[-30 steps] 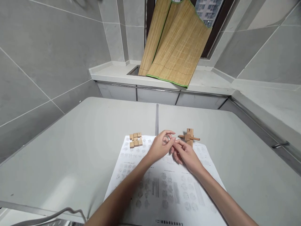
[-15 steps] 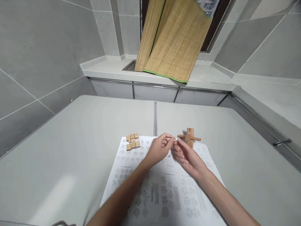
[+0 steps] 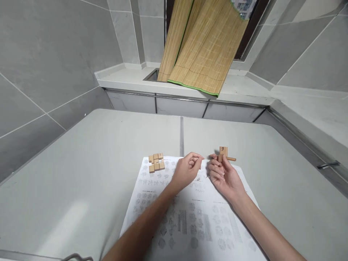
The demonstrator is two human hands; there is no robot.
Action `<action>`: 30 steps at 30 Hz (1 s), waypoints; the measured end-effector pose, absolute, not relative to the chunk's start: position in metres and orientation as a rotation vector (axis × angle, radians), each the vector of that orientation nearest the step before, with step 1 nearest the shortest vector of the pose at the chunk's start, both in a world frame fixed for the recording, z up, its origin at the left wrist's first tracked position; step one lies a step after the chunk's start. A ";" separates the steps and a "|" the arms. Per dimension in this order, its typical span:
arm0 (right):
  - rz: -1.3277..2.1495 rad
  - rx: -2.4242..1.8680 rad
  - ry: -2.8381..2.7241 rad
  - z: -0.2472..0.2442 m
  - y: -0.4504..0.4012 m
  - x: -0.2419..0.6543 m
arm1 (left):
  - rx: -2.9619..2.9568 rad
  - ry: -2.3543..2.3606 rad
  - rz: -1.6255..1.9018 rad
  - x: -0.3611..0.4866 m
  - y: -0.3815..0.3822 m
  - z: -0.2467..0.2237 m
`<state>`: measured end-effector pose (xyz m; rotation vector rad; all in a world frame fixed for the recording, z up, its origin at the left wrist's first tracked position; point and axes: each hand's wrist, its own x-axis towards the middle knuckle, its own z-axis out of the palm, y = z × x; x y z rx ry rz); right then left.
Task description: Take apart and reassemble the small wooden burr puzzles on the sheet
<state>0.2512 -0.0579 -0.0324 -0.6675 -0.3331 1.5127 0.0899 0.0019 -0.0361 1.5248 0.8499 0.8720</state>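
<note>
Over the upper part of the printed paper sheet (image 3: 152, 217), my left hand (image 3: 189, 167) has its fingers curled and pressed together; anything between them is too small to make out. My right hand (image 3: 224, 177) is just in front of the wooden piece marked with a figure (image 3: 223, 149), its thumb and index finger together by the crossing wooden stick (image 3: 232, 159). Whether those fingers grip the piece is unclear. A group of light wooden blocks (image 3: 156, 166) lies on the sheet's upper left corner.
The pale table (image 3: 108, 152) has a seam (image 3: 182, 136) running back from the sheet. Behind it, a bamboo mat (image 3: 203, 54) hangs over the white ledge (image 3: 122, 81). A dark cable (image 3: 77, 256) shows at the bottom left.
My hands have come apart. My right hand has moved right, to the marked wooden piece, and the small white thing between my fingertips no longer shows. The view has shifted slightly.
</note>
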 end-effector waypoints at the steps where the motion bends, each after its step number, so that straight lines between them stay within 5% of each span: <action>1: 1.501 -0.697 -0.358 -0.031 -0.058 0.251 | 1.522 0.852 0.876 0.090 0.002 -0.036; 13: 1.483 -1.008 -0.787 -0.019 -0.068 0.236 | 1.407 0.835 1.163 0.086 0.003 -0.031; 21: 1.608 -0.929 -0.807 -0.021 -0.073 0.242 | 1.233 0.327 0.657 0.076 0.002 -0.017; 30: 1.368 -1.117 -0.783 -0.028 -0.064 0.247 | 1.671 0.712 0.879 0.076 -0.007 -0.017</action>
